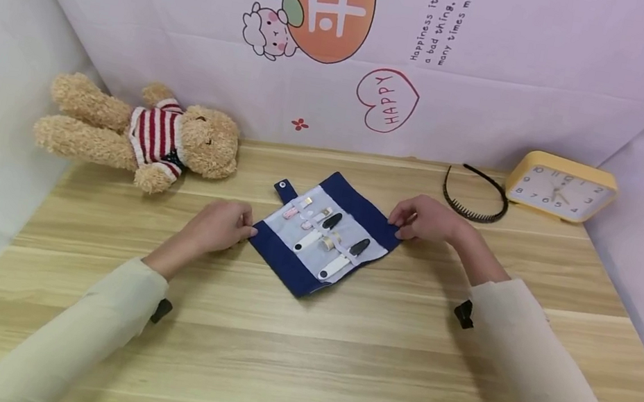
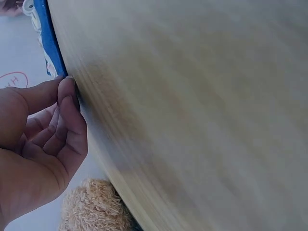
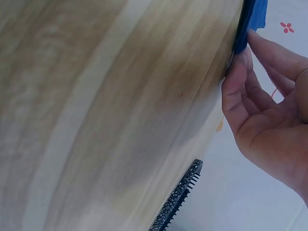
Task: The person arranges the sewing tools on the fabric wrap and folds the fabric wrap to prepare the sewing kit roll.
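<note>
A navy fabric pouch (image 1: 281, 261) lies unfolded on the table, turned at an angle, with a pale lining. Held across its lining are two white tools with black tips (image 1: 344, 261), small pink-ended pieces (image 1: 291, 212) and a beige piece like a spool (image 1: 329, 243). My left hand (image 1: 220, 225) pinches the pouch's left corner between thumb and forefinger, as the left wrist view also shows. At the opposite corner, the thumb and fingers of my right hand (image 1: 431, 220) pinch the navy edge. A short strap with a snap (image 1: 284, 189) sticks out at the pouch's upper left.
To the left lies a teddy bear (image 1: 156, 136) in a striped sweater, on its back against the wall. A black toothed headband (image 1: 480, 217) and a yellow clock (image 1: 563, 188) are at the back right. Printed fabric walls (image 1: 489, 101) enclose the wooden table (image 1: 302, 366).
</note>
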The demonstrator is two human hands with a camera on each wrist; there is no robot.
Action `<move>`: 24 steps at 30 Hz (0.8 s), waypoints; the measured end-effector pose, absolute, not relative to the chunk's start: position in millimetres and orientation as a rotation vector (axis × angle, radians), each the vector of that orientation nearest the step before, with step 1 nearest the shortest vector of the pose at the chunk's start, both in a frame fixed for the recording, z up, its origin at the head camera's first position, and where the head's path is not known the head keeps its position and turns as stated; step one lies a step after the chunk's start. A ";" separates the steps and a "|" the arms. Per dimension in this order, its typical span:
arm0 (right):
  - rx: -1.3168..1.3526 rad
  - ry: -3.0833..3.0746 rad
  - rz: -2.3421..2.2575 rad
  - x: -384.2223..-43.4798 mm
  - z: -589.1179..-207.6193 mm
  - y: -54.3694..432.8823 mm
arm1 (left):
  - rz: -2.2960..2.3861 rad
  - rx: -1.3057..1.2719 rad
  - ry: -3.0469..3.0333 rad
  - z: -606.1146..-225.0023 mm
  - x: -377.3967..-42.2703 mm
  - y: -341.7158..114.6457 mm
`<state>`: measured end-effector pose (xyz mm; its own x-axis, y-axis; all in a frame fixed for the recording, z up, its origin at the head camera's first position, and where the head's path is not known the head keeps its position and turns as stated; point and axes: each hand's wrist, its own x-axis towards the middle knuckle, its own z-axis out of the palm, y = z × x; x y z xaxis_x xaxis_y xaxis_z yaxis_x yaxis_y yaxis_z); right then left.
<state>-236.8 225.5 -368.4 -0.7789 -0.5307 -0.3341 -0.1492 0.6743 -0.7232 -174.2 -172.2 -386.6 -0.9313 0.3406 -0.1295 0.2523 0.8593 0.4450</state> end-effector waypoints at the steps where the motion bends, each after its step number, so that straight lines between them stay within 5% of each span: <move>1: -0.539 2.353 -0.949 -236.1 -368.2 226.4 | 0.658 0.444 2.825 -385.8 -175.4 -171.9; 24: -0.690 2.295 -0.935 -217.4 -369.6 243.3 | 0.762 0.325 2.817 -385.7 -191.4 -160.5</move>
<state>-217.4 243.3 -369.6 -0.7097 -0.6369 -0.3012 -0.2452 0.6241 -0.7418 -191.4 -160.5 -385.7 -0.9547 0.2630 -0.1392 0.1570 0.8427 0.5151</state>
